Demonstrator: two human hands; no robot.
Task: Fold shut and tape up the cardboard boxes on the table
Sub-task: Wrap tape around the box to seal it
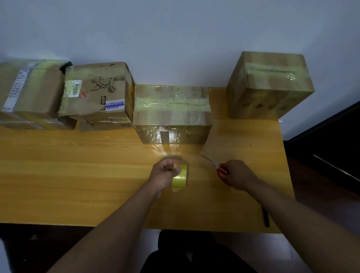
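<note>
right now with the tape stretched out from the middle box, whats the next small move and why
Probably bring the scissors in the right hand across to snip the clear strip. That strip runs taut from the middle box front to the tape roll gripped by the left hand, and the blades already point toward it.

Bare forearms, dark trousers [195, 260]

1. We see four boxes along the back of the bench [71, 164]: two at far left [22, 91] [96, 93], touching, one in the middle [171, 111], one at right [270, 84] (well apart).
2. Before the middle box lie the tape roll [180, 177], left, and scissors [219, 169], right.
</note>
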